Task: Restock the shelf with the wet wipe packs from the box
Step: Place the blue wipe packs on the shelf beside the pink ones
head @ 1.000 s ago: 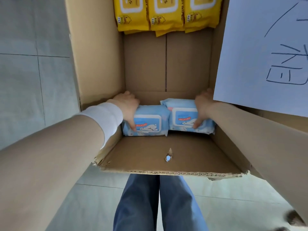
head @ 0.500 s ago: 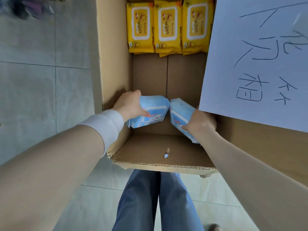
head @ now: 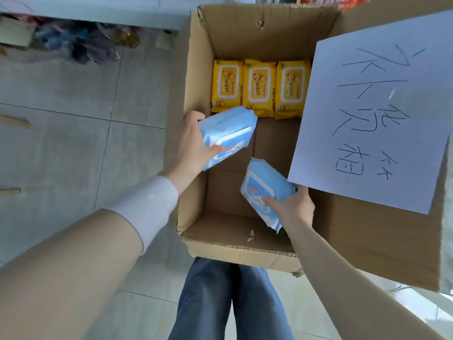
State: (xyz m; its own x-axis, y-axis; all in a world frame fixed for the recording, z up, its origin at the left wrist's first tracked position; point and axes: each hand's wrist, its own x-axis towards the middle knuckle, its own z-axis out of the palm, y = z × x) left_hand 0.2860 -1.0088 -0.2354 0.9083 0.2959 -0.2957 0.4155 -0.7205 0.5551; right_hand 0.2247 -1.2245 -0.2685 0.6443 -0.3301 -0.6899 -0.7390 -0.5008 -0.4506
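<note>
On my feed the left hand point(head: 191, 146) grips one blue wipe pack point(head: 228, 133), fingers over its far edge and thumb pressed on the label face, holding it tilted above the left side of the cardboard box point(head: 269, 38). The right hand point(head: 291, 207) clasps a second blue wipe pack point(head: 264, 190) from the near right, thumb across its printed front, the pack slanted over the box's bare bottom. The two packs are apart. Three yellow wipe packs point(head: 259, 88) lie side by side against the far wall inside the box. A white sheet point(head: 380, 114) with handwritten characters covers the right flap. Around the box I see tiled floor point(head: 73, 143) and, below, blue jeans point(head: 220, 298).
</note>
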